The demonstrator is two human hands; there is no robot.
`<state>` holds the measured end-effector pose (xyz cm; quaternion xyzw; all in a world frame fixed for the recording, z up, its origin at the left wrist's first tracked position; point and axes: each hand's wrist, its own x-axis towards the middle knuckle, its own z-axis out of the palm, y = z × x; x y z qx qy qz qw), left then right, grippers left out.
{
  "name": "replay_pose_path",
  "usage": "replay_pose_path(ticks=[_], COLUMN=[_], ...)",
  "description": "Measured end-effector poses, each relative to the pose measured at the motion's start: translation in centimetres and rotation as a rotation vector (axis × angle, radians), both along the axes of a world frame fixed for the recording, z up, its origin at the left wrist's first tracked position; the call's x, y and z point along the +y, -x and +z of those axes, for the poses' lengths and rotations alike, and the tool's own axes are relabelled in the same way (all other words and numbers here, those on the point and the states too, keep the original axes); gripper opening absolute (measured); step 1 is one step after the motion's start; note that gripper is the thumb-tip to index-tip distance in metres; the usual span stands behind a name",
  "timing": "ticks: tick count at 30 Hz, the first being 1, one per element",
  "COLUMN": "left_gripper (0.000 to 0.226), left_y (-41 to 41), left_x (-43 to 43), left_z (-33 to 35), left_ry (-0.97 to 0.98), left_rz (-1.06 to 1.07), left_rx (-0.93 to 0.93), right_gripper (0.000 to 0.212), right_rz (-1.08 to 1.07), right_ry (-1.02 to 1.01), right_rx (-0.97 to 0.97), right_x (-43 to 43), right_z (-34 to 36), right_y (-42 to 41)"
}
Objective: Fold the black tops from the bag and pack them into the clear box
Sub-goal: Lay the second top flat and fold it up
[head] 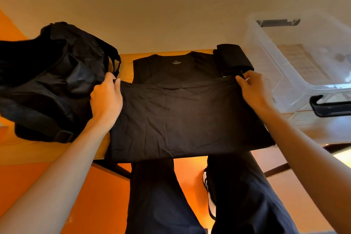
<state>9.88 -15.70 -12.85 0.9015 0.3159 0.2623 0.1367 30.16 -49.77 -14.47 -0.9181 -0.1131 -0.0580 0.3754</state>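
Note:
A black top [182, 112] lies spread on the small wooden table [126, 64], its neckline with a white label at the far side. Its lower part is folded up over the middle. My left hand [106, 99] pinches the left corner of that folded edge, and my right hand [250, 87] pinches the right corner. A folded black top [233, 59] lies at the table's far right, just beyond my right hand. The black bag [47, 81] sits slumped at the left. The clear box [296, 62] stands at the right and looks empty.
The wall runs right behind the table. A black handle [330, 106] sticks out at the near side of the clear box. Below the table edge are my dark trousers and a white-striped shoe on an orange floor.

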Motion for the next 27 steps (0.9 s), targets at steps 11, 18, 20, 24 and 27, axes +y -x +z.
replay_pose_path(ticks=[11, 18, 20, 24, 27], left_gripper=[0.037, 0.077, 0.085, 0.086, 0.085], left_y=[-0.7, -0.2, -0.5, -0.2, 0.1], left_x=[-1.3, -7.9, -8.1, -7.1, -5.6], left_z=[-0.1, -1.1, -2.3, -3.4, -3.2], left_ry=[-0.070, -0.057, -0.070, -0.095, -0.089], left_rz=[-0.058, -0.427, -0.433, -0.363, -0.322], left_rx=[0.009, 0.411, 0.476, 0.538, 0.577], right_gripper=[0.042, 0.072, 0.075, 0.073, 0.075], right_rz=[-0.061, 0.444, 0.570, 0.611, 0.525], right_ry=[0.386, 0.570, 0.637, 0.659, 0.667], right_rx=[-0.076, -0.248, -0.193, -0.079, -0.031], right_x=[1.1, 7.4, 9.4, 10.5, 9.6], right_z=[1.2, 1.2, 0.2, -1.2, -1.4], right_y=[0.7, 6.7, 7.8, 8.5, 7.5])
